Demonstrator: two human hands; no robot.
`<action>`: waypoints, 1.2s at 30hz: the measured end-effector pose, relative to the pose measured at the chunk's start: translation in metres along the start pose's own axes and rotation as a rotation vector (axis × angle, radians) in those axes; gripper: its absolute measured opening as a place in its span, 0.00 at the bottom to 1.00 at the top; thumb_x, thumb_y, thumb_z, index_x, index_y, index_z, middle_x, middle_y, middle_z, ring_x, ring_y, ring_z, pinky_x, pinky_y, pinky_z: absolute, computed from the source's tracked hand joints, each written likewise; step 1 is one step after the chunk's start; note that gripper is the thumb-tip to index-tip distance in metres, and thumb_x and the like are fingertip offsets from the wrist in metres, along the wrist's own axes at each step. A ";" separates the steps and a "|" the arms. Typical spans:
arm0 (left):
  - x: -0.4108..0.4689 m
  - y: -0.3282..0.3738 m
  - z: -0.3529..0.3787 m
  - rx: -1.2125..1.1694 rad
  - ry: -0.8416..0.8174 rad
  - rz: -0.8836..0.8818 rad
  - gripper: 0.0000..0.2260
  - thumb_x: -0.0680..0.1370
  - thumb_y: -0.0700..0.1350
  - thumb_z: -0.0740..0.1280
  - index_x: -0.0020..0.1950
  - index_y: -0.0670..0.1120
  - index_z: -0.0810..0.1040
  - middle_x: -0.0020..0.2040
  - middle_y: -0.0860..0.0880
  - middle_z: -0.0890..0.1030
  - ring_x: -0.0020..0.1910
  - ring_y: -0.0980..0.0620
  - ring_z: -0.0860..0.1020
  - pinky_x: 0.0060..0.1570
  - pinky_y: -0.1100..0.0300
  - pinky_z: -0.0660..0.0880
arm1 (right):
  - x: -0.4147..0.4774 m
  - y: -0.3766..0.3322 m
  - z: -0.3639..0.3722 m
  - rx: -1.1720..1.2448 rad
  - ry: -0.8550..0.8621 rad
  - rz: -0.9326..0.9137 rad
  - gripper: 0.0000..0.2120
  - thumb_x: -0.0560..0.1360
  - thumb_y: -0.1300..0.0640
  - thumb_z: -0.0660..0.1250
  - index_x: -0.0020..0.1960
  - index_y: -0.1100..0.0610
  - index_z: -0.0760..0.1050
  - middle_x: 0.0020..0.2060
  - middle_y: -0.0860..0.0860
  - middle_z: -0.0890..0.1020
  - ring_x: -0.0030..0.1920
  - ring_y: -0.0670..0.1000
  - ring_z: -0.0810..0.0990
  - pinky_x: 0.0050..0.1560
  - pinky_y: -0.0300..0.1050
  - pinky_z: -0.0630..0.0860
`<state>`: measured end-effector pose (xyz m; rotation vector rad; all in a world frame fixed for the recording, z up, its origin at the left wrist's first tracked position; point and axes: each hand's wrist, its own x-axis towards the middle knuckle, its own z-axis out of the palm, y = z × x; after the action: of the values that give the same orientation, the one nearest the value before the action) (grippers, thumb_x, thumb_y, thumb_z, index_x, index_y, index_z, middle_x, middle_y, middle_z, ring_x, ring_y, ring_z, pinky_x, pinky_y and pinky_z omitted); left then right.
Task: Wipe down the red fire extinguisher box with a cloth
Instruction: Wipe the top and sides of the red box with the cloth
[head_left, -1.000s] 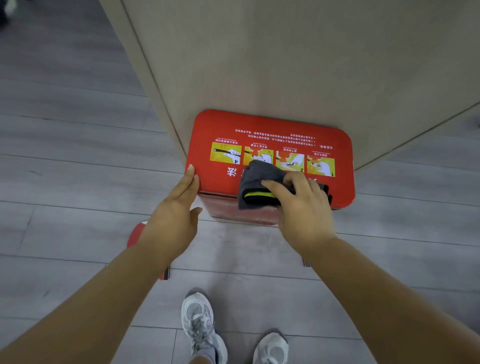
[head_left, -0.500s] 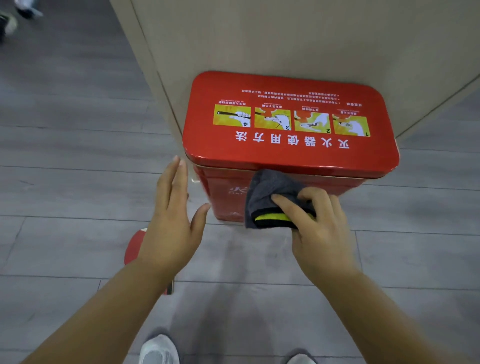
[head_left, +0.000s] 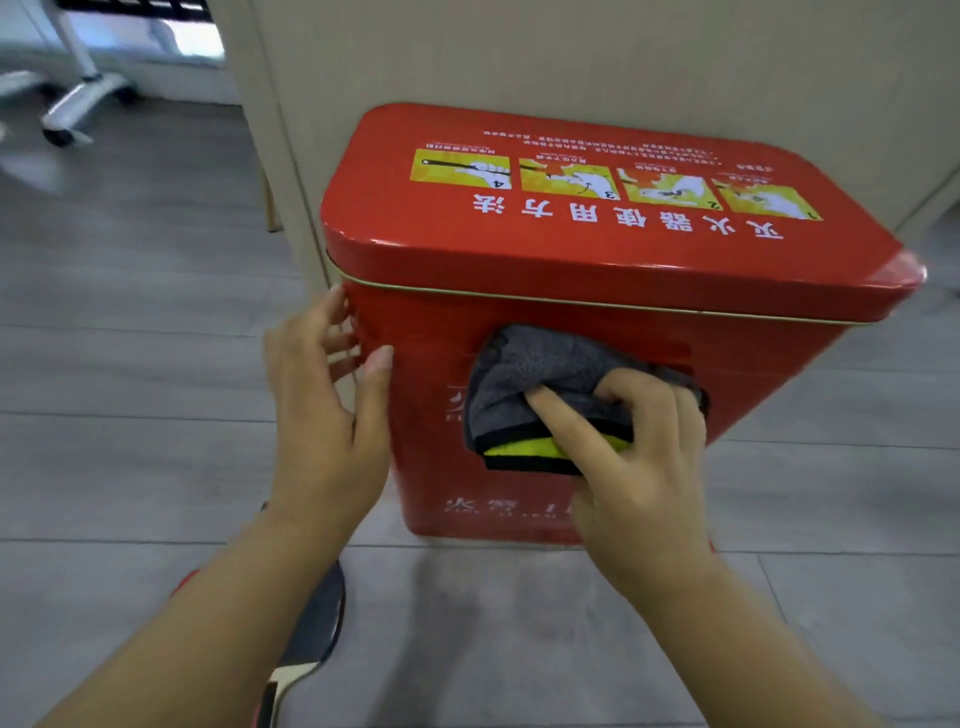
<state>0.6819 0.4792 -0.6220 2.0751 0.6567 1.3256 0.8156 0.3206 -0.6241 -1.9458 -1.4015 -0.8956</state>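
The red fire extinguisher box (head_left: 597, 249) stands on the floor against a beige wall, its lid printed with yellow instruction pictures and white characters. My right hand (head_left: 639, 462) grips a folded grey cloth (head_left: 540, 374) with a yellow-green edge and presses it against the box's front face, just below the lid. My left hand (head_left: 327, 410) is at the box's left front corner, fingers on the side and thumb on the front face.
The beige wall panel (head_left: 571, 57) rises right behind the box. Grey plank floor (head_left: 130, 364) surrounds it. A red and black paddle-like object (head_left: 311, 634) lies on the floor under my left forearm. A white chair base (head_left: 78, 104) stands far left.
The view has dropped lower and closer to the box. My right hand carried the cloth from the lid's front edge down onto the front face. My left hand moved to the box's left corner.
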 end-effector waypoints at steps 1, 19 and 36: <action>0.004 -0.002 0.002 -0.027 0.030 0.022 0.19 0.79 0.44 0.60 0.70 0.53 0.61 0.59 0.72 0.61 0.59 0.51 0.72 0.57 0.64 0.72 | -0.001 0.001 0.004 -0.014 0.021 -0.004 0.24 0.73 0.69 0.53 0.62 0.49 0.70 0.52 0.55 0.67 0.46 0.57 0.67 0.41 0.54 0.69; 0.032 -0.001 -0.031 -0.173 -0.198 0.053 0.33 0.74 0.46 0.66 0.72 0.66 0.55 0.62 0.64 0.62 0.49 0.64 0.76 0.50 0.75 0.72 | 0.057 -0.047 -0.006 0.010 0.235 0.020 0.24 0.74 0.66 0.54 0.66 0.47 0.68 0.52 0.53 0.64 0.49 0.57 0.66 0.49 0.57 0.69; 0.048 0.001 -0.060 -0.137 -0.441 -0.009 0.35 0.80 0.32 0.53 0.68 0.74 0.57 0.62 0.71 0.72 0.54 0.63 0.79 0.60 0.63 0.74 | 0.008 -0.033 0.049 -0.211 0.049 -0.254 0.19 0.80 0.61 0.49 0.58 0.43 0.73 0.50 0.51 0.66 0.45 0.55 0.66 0.42 0.51 0.61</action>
<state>0.6450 0.5231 -0.5705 2.1460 0.3699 0.8354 0.7950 0.3721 -0.6457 -1.9077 -1.6053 -1.2437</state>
